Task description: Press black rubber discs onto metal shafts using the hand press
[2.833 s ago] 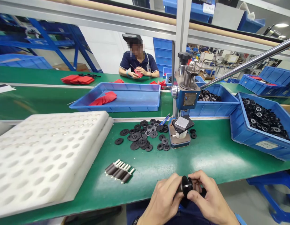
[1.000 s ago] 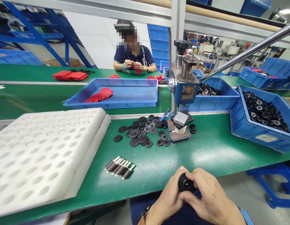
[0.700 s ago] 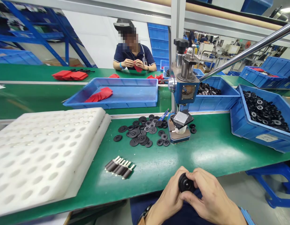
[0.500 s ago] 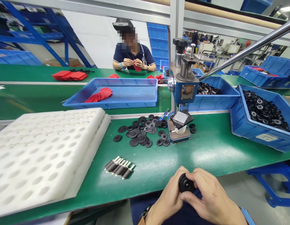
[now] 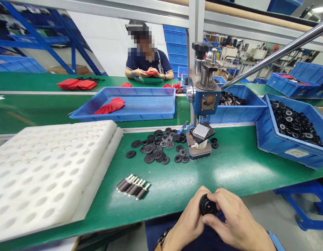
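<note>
Both hands meet at the near edge of the bench: the left hand and right hand are clamped together on one black disc, fingers wrapped around its rim. Pins lie in a row to the left, loose discs beside the press, a foam tray far left.

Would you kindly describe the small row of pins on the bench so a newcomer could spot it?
Start at the white foam tray on the left of the green bench. Just right of it lies a tight row of short dark pins with pale tips. Unlike the flat black discs scattered farther back, they are slender rods.
</note>
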`<state>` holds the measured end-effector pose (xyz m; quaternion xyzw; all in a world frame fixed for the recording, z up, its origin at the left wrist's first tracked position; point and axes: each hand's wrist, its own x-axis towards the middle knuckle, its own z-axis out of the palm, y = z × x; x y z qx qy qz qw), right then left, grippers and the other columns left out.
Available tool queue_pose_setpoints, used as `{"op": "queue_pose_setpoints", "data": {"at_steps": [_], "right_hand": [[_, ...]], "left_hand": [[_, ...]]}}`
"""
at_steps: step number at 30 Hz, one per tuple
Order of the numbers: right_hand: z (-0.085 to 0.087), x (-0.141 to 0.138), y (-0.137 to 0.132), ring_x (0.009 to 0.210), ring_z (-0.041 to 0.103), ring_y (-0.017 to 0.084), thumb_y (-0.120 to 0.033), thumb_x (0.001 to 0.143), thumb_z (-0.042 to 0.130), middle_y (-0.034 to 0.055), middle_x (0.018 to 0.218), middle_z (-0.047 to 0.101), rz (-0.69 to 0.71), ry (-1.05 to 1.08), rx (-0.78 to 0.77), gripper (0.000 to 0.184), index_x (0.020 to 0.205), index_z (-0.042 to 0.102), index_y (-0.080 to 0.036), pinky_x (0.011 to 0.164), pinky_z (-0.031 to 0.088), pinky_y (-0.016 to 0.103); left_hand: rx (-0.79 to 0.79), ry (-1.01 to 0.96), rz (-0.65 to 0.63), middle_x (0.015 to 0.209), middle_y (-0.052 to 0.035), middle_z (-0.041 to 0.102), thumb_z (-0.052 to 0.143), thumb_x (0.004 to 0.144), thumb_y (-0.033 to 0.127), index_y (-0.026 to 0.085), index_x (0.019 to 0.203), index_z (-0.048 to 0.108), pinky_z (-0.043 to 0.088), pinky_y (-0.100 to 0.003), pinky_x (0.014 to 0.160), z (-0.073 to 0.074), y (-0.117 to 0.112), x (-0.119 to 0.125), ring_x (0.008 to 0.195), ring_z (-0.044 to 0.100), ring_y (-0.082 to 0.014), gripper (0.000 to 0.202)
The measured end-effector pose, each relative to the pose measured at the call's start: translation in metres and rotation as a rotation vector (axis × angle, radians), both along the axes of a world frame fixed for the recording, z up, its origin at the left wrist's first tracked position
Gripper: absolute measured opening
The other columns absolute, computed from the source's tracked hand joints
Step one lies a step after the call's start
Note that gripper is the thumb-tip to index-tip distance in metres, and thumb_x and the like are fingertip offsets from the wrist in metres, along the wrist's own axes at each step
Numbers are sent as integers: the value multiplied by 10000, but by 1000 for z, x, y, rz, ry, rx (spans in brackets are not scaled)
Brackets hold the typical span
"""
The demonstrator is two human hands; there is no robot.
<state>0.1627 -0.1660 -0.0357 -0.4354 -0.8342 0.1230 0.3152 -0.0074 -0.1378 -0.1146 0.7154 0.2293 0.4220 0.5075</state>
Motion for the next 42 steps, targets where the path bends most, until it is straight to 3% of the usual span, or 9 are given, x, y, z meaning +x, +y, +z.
{"op": "queue_pose_setpoints", "data": {"at_steps": [8,17,24,37,42], "right_hand": [[-3,0,0,706,595,197,-374,1085,460,35,833,593,-5,-12,-33,182,1099,476,-194,603,480,306],[-7,1,0,733,604,196,-294,1029,566,35,865,608,1,7,-55,156,1124,494,-193,628,495,312],[-8,1,0,744,603,203,-359,1076,486,36,864,595,2,-6,-75,172,1127,484,-194,633,484,318],[-12,1,-1,732,585,197,-382,1076,484,23,850,573,-12,3,-115,178,1100,487,-206,626,455,309],[-12,1,0,721,577,196,-394,1078,487,18,839,571,-24,-8,-87,191,1092,488,-204,622,440,306]], "left_hand": [[-33,20,21,1021,-85,525,397,1018,640,201,1130,499,471,-376,819,-2,-1,-2,916,528,-237,464],[-61,16,16,1024,-85,522,402,1007,662,200,1133,497,480,-388,845,-4,-2,-1,926,529,-238,488],[-71,4,30,1030,-82,517,409,1000,673,205,1149,488,480,-384,850,-2,-2,-2,937,524,-238,497],[-152,-5,17,1060,-76,489,436,976,705,211,1176,468,462,-375,864,-2,-2,-6,962,499,-236,534],[-101,36,-12,1073,-94,531,342,1030,636,205,1166,500,462,-381,888,0,-3,-6,973,530,-236,479]]}}
